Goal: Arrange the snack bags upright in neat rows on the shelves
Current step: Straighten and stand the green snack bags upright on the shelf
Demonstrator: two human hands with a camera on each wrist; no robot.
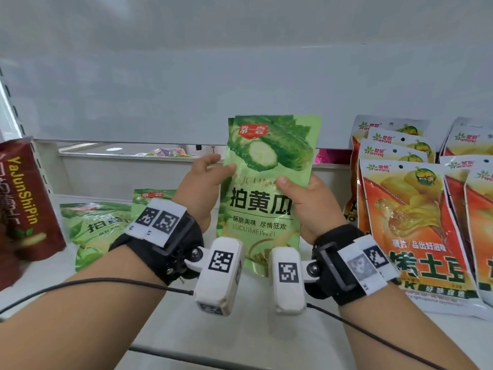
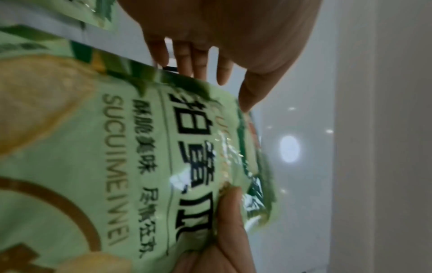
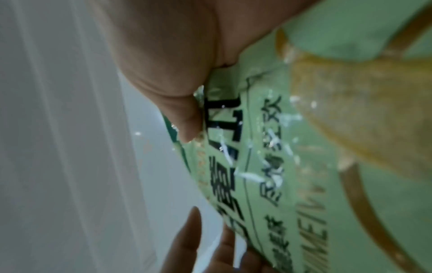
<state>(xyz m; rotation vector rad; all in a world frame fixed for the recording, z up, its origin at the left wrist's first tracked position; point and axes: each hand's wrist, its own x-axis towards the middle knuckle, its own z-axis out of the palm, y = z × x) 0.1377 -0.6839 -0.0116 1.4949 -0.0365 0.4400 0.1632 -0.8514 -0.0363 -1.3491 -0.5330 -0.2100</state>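
Observation:
A green cucumber snack bag (image 1: pixel 266 188) stands upright in the middle of the white shelf (image 1: pixel 234 332), and both hands hold it. My left hand (image 1: pixel 213 172) pinches its left edge, thumb on the front and fingers behind. My right hand (image 1: pixel 293 190) grips the right edge with its thumb on the print. A second green edge shows behind the bag's top left corner. In the left wrist view the bag (image 2: pixel 112 166) fills the frame, with my left hand (image 2: pixel 233 61) above it. The right wrist view shows my right hand (image 3: pixel 177 103) pressing the bag (image 3: pixel 304 166).
Two more green bags (image 1: pixel 93 231) lie flat at the back left. A dark red bag (image 1: pixel 24 201) leans at the far left edge. Orange snack bags (image 1: pixel 410 222) stand in overlapping rows on the right. A dark rail (image 1: pixel 202 357) runs along the shelf front.

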